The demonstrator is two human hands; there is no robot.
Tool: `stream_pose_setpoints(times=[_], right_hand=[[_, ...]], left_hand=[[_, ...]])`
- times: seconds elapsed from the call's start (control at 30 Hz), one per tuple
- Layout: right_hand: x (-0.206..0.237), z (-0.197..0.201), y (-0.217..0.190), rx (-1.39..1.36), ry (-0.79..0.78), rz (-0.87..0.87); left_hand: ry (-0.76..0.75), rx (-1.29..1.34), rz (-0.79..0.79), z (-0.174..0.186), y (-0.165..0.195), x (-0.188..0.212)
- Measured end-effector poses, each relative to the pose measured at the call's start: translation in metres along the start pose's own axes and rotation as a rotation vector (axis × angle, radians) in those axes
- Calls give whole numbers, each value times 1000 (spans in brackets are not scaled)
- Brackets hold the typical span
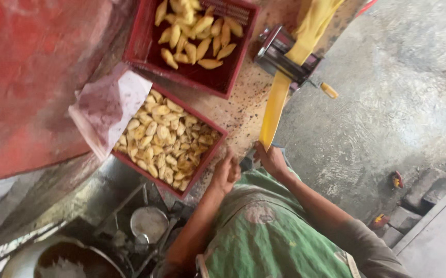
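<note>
A long yellow dough strip (276, 105) hangs out of a small metal roller machine (279, 51) with a wooden-tipped crank (329, 90). My right hand (272, 159) pinches the strip's lower end. My left hand (226, 172) is just beside it, fingers curled, at the corner of a red crate (202, 166) filled with several small folded dough pieces (166, 139). Nothing shows in the left hand. My green shirt (269, 237) fills the bottom of the view.
A second red crate (231, 74) with longer folded pieces stands farther away. A pinkish sheet (107, 105) lies over the near crate's end. A metal bowl (149, 222) and a big pot (68, 260) sit below. A red surface (27, 77) is at left, bricks (429, 190) at right.
</note>
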State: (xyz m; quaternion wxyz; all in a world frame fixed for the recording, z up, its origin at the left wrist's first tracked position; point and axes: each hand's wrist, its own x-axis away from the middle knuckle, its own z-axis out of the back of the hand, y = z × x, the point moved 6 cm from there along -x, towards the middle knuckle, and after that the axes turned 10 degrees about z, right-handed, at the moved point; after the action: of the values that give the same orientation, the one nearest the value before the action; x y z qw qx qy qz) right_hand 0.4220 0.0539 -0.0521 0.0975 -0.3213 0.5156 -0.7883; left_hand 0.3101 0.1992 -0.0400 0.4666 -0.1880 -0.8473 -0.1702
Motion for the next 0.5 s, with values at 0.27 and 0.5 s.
stream_pose_setpoints(times=[0.27, 0.5], right_hand=[[3, 13, -1, -139, 16, 50], [15, 14, -51, -52, -119, -91]], left_hand=[[-302, 77, -363, -43, 110, -23], [-20, -245, -344, -107, 165, -63]])
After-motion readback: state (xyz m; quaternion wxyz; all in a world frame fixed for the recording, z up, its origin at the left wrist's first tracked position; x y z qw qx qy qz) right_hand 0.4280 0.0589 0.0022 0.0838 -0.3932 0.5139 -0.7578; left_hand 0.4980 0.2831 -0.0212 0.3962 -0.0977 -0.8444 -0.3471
